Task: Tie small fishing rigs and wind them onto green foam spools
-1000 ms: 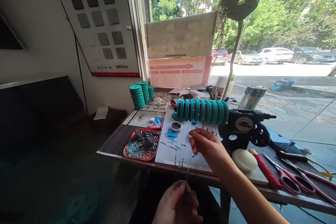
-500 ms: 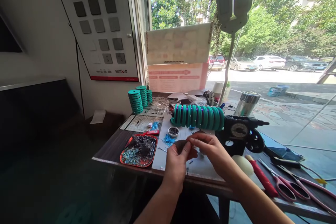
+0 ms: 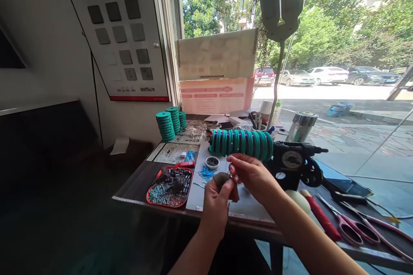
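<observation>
Over the front of a pale board [image 3: 193, 200], my left hand [image 3: 221, 193] is closed in a pinch on something too small to make out. My right hand [image 3: 248, 172] is just above and to its right, thumb and forefinger pressed together; what they hold, if anything, cannot be made out. Behind the hands is a row of green rings [image 3: 240, 142] on a black hand-cranked device [image 3: 292, 161]. Left of my hands are a small white bowl of dark bits [image 3: 212, 163] and a pile of blue pieces [image 3: 206, 173].
A red tray [image 3: 169, 185] of small metal parts stands at the left. Green spools [image 3: 165, 126] are stacked behind it. To the right lie pink-handled scissors [image 3: 350, 227], a red-handled brush [image 3: 322, 219], a phone [image 3: 351, 184] and a metal cup [image 3: 301, 126].
My right hand has risen and its fingertips have drawn up from those of my left hand. The left hand has stayed nearly in place. The view has shifted slightly.
</observation>
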